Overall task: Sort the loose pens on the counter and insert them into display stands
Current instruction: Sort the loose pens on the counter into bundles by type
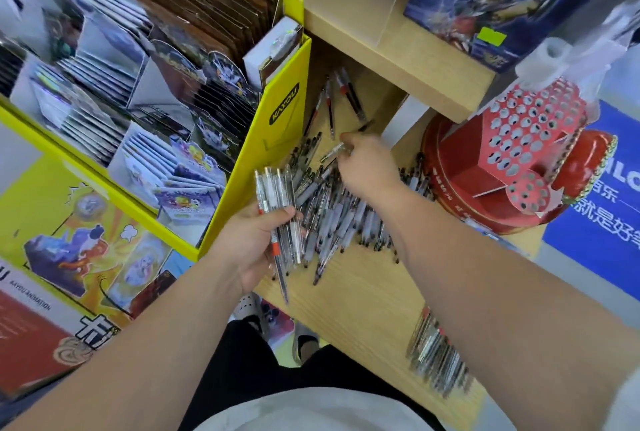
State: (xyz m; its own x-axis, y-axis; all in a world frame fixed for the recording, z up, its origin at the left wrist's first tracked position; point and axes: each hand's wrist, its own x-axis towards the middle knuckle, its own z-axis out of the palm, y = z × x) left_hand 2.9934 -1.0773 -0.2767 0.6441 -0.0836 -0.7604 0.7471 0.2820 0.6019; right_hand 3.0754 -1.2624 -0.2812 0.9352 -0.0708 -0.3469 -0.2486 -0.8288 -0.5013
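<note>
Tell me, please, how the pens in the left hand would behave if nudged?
The bundle of pens likely splays: smooth, stiff barrels gripped mid-length by the left hand. One hangs lower and may slip out. Dropped, they would probably roll on the counter.

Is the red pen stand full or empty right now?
Empty, apparently: the holes in the red stand show nothing sticking out; the pens lie piled on the counter.

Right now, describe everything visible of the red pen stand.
The red stand looks like printed cardboard: a round drum-like base with gold-patterned trim, topped by sloping tiers punched with rows of round holes. No pen sticks out of any visible hole. It stands upright on the wooden counter, partly under a shelf. The pen pile reaches its base.
</note>
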